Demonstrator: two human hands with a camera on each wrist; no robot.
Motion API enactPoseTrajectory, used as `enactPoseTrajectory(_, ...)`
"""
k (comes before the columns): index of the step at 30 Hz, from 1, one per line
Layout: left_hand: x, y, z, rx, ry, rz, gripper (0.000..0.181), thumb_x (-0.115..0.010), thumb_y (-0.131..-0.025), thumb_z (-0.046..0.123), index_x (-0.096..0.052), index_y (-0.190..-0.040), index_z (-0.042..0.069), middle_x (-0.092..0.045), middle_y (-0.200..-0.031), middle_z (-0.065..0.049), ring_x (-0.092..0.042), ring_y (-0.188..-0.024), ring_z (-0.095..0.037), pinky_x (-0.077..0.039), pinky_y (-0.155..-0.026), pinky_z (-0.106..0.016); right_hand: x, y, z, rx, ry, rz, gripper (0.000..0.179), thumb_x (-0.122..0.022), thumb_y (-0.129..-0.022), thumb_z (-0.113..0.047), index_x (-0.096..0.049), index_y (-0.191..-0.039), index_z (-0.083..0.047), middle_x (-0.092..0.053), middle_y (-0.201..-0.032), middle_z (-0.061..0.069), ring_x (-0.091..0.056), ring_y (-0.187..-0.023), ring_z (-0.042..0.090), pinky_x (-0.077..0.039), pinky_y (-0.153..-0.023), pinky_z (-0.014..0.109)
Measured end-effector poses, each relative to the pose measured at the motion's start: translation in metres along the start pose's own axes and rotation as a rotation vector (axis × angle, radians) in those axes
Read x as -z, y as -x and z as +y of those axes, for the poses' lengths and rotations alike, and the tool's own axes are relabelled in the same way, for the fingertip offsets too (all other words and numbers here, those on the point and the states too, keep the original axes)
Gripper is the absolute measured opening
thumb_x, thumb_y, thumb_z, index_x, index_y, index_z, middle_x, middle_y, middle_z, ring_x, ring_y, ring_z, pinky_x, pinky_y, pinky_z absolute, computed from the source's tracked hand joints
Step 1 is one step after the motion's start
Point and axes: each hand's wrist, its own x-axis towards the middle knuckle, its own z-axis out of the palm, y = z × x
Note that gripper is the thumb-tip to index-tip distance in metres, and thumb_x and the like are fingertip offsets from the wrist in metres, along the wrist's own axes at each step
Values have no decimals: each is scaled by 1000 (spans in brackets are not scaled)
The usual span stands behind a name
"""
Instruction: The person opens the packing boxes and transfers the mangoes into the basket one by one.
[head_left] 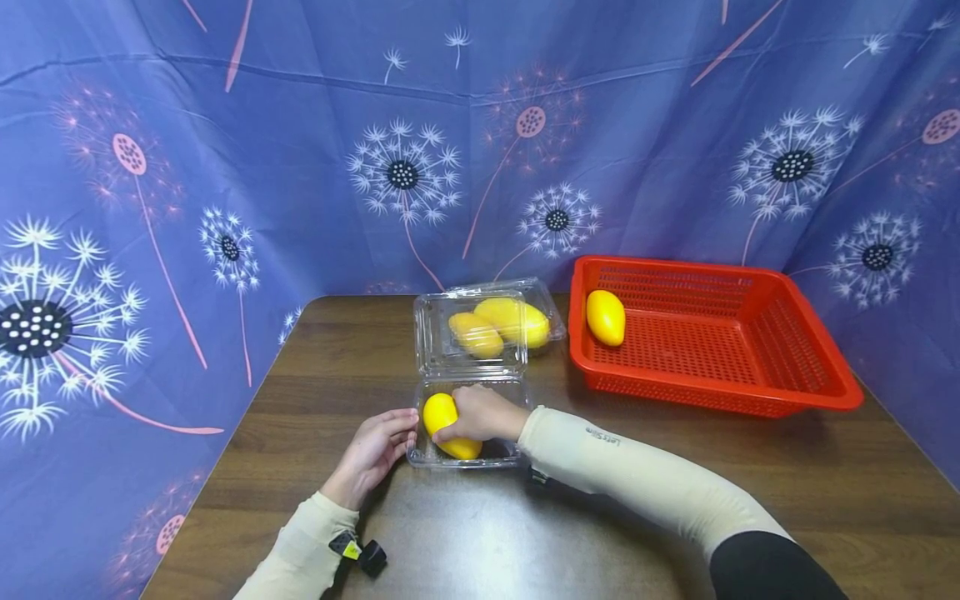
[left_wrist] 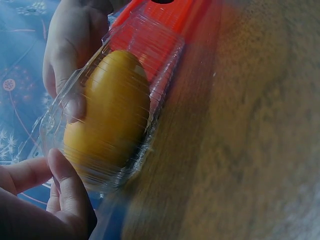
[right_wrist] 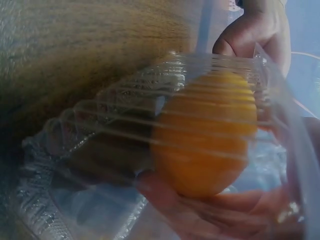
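A clear plastic clamshell box [head_left: 465, 461] sits on the table with its lid [head_left: 431, 333] raised at the back. Inside its base lies a yellow mango [head_left: 441, 412], seen through the ribbed wall in both wrist views. My right hand [head_left: 483, 414] reaches in from the right and grips the mango, thumb across its near side and fingers around the far side. At the box's left edge, my left hand [head_left: 378, 450] pinches the rim between thumb [left_wrist: 65, 172] and fingers.
Behind the raised lid stands another clear box [head_left: 551, 312] holding two mangoes [head_left: 517, 321]. To the right is a red plastic basket [head_left: 712, 396] with one mango [head_left: 606, 318] at its left end. A blue dandelion-print cloth [head_left: 480, 167] hangs behind the wooden table [head_left: 330, 358].
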Motion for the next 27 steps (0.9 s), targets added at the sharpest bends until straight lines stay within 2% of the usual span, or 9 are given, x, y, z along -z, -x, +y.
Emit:
enactPoseTrajectory(12, 0, -1, 0, 8, 3, 1, 10, -53, -94, -1, -58, -101, 4, -63, -75, 7, -57, -62, -3, -52, -61, -14, -2, -1, 1, -27, -11, 2, 46, -80, -72, -45, -61, -89, -6, -59, -72, 0, -53, -65, 16, -43, -56, 25)
enactPoseTrajectory(19, 0, -1, 1, 1, -1, 2, 10, -55, -93, 0, -58, -103, 1, -63, -75, 6, -57, -62, -3, -52, -62, -14, -2, -1, 2, -42, -18, -5, 50, -81, -71, -44, -63, -97, -5, -61, -76, 0, -54, -69, 15, -44, -58, 25)
enactPoseTrajectory(27, 1, -1, 1, 5, 11, 0, 12, -56, -93, 0, -57, -105, -1, -64, -79, 4, -57, -62, -4, -52, -61, -14, -1, 1, 6, -40, -6, -20, 51, -81, -69, -45, -62, -96, -6, -60, -76, 0, -53, -70, 15, -44, -59, 26)
